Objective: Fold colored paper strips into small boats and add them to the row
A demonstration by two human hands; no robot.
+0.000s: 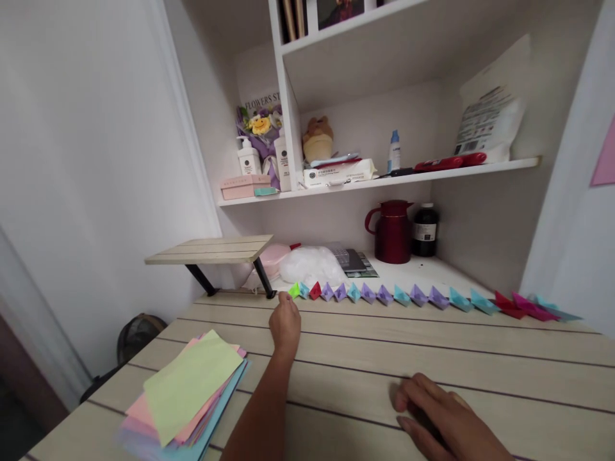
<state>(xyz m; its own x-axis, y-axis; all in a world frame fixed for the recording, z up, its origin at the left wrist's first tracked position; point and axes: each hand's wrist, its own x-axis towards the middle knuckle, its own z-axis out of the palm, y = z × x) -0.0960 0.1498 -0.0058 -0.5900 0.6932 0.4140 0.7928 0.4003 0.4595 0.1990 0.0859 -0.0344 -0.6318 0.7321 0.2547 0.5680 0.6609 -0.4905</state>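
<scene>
My left hand reaches to the far edge of the table, its fingers closed at a small bright green paper boat. That boat is the leftmost of a row of folded paper boats, with a light blue boat and a red boat right beside it. The row runs right through several purple and blue boats to a larger magenta boat. Over the wooden table, my right hand is low at the front, thumb apart from loosely bent fingers, holding nothing. A stack of coloured paper sheets, yellow-green on top, lies left of my left forearm.
A small raised wooden shelf on black legs stands at the back left. Behind the boats are a clear plastic bag, a dark red jug and a black bottle. A white shelf above holds several items.
</scene>
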